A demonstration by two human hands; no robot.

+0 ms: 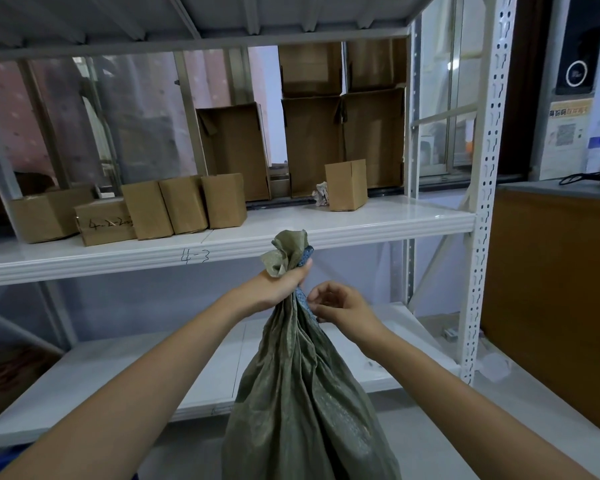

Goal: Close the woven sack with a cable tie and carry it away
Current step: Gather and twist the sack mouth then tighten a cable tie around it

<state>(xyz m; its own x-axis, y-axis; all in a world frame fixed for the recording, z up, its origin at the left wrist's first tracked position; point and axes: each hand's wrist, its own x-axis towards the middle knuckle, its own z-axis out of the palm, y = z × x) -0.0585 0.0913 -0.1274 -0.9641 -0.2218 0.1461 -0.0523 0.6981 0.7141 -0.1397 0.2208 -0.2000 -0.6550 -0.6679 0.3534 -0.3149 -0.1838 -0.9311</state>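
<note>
Olive woven sack point(302, 393) hangs upright, neck bunched, blue strip w/ it.

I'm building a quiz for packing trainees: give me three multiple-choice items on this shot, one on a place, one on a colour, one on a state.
1. Where does the left hand grip the woven sack?
A. at its gathered neck
B. at its bottom
C. mid-body

2. What colour is the sack?
A. bright red
B. olive green
C. white

3. How is the sack's mouth?
A. spread wide open
B. folded flat on the shelf
C. bunched together

Answers: 1 A, the fingers wrap the neck just under the ruffled top. 2 B, the fabric is a dull green. 3 C, the top is gathered in the fist, and the right hand is at the neck beside it.
</note>
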